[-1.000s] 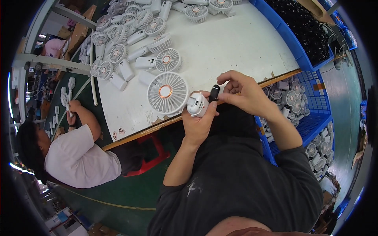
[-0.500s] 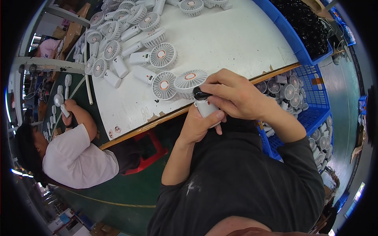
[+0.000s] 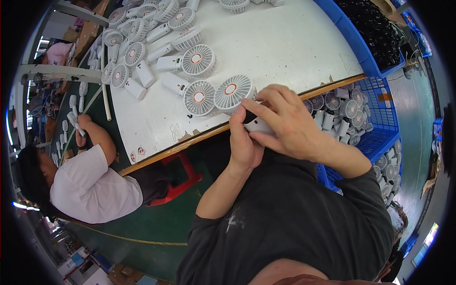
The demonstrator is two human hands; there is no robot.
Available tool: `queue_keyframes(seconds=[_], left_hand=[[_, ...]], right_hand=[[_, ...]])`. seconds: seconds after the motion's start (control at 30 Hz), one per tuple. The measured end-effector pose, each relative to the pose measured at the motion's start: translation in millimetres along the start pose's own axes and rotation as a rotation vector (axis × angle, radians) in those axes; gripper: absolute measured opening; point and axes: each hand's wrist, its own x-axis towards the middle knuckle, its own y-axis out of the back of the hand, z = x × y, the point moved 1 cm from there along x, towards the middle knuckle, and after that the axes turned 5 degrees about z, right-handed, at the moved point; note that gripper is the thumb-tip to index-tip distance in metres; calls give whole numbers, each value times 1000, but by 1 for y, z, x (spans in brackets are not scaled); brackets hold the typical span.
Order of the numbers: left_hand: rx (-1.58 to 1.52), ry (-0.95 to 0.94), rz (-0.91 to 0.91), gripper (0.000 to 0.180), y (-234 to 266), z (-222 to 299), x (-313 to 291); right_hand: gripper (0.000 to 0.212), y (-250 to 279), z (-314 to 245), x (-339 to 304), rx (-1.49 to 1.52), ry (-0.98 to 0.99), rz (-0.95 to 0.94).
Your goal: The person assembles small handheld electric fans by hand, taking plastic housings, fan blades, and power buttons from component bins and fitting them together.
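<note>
"If the surface (image 3: 280, 57) is taken as landmark, where is the held fan (image 3: 233, 93)?"

"Over its near edge, the handle (image 3: 259, 125) gripped by the left hand (image 3: 244, 145) and the right hand (image 3: 293, 129) together."

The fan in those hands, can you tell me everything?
The fan has a round whitish head, a plastic-looking slatted grille and a copper-coloured ring around its hub. The head tilts, facing up, near the table edge, beside another fan. Its white handle is partly hidden by the left grip and right grip, both holding it. A black part shows between handle and head.
</note>
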Motion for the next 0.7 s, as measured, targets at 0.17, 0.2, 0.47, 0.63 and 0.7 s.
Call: queue_keyframes(seconds=[0.17,0.2,0.47,0.63,0.7], left_hand=[[1195,-665,-337,57,-5,4,-2],[1422,-715,-447,69,-23,21,-2],[2095,-759,-55,55,46,141,25],[2187,-639,-135,63,77,161,37],[2231,-644,-133,66,71,165,38]], right_hand=[[63,-30,10,-34,387,-166,317],[54,-41,13,-44,750,-428,334],[39,1,134,-217,440,-1065,762],[56,29,249,-332,-61,-1390,630],[60,34,275,-335,-201,-1397,654]])
